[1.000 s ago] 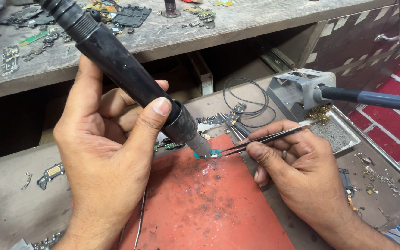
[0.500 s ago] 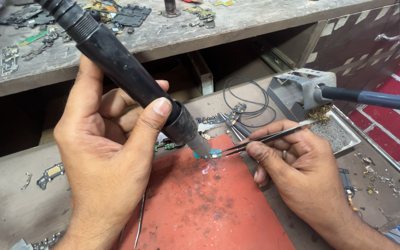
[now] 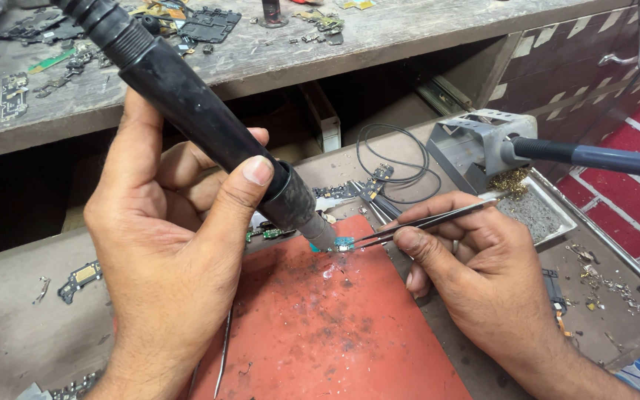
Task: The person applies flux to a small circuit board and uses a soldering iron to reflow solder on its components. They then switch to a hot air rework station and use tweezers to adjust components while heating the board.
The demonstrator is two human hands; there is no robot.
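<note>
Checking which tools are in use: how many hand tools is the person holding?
2: a black hot-air wand in the left hand, and tweezers in the right hand.

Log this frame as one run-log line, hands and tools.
left hand: grips black hot-air wand, nozzle over small teal board | right hand: tweezers pinch board | surface: red mat | soldering iron in stand

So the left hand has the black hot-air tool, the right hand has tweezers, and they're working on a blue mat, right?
Not quite: the mat is red, not blue, as the head view shows. The left hand does hold the black hot-air tool, and the right hand the tweezers.
</note>
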